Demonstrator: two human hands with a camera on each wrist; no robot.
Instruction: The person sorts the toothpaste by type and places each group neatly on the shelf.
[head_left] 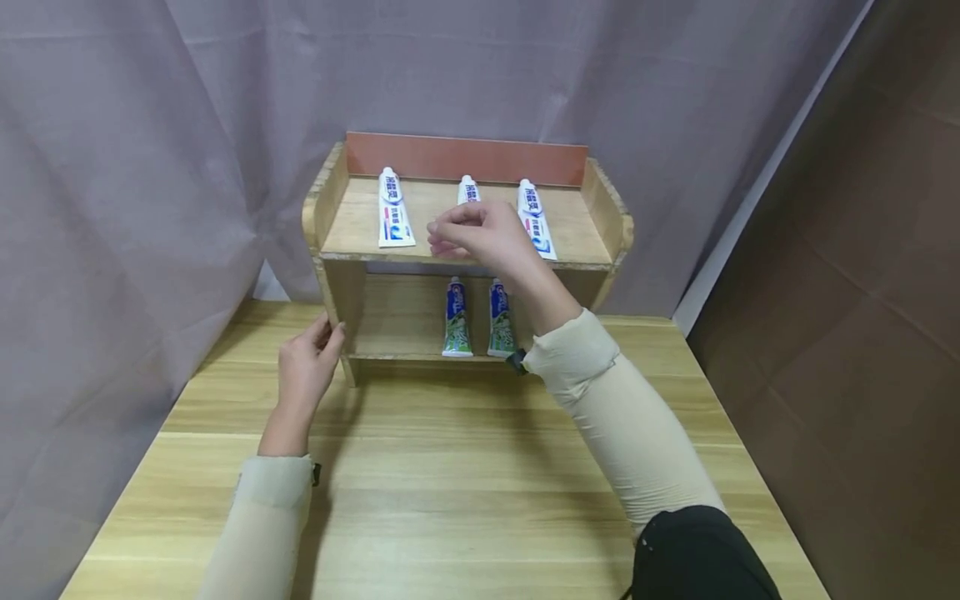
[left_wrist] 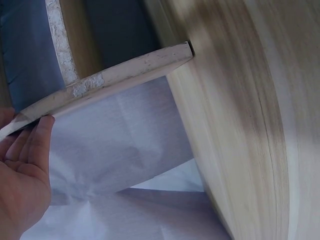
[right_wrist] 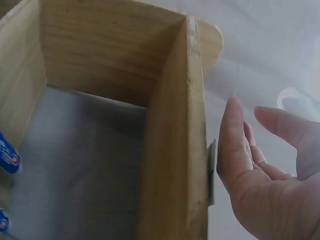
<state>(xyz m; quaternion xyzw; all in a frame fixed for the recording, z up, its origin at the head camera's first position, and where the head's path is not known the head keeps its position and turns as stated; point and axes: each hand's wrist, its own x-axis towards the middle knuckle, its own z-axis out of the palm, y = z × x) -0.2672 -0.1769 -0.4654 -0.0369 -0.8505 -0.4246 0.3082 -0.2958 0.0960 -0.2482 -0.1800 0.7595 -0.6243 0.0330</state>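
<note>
A small two-tier wooden shelf [head_left: 351,317] stands on the table. My left hand [head_left: 309,358] pinches the front edge of its left side panel; in the left wrist view the fingers [left_wrist: 37,142] lie along the panel's outer face. My right hand [head_left: 483,237] is over the front of the upper tier with nothing in it, thumb and fingers apart in the right wrist view. It partly hides the middle white toothpaste tube [head_left: 468,190]. Another white toothpaste tube [head_left: 393,212] lies to the left and a third toothpaste tube [head_left: 531,208] to the right, caps toward the back.
On the lower tier lie a blue-green toothpaste tube [head_left: 457,321] and a second blue-green toothpaste tube [head_left: 500,321], side by side. A reddish board [head_left: 465,158] backs the upper tier. Grey cloth [head_left: 450,67] hangs behind the wooden table [head_left: 420,475], and a brown panel [head_left: 840,292] stands on the right.
</note>
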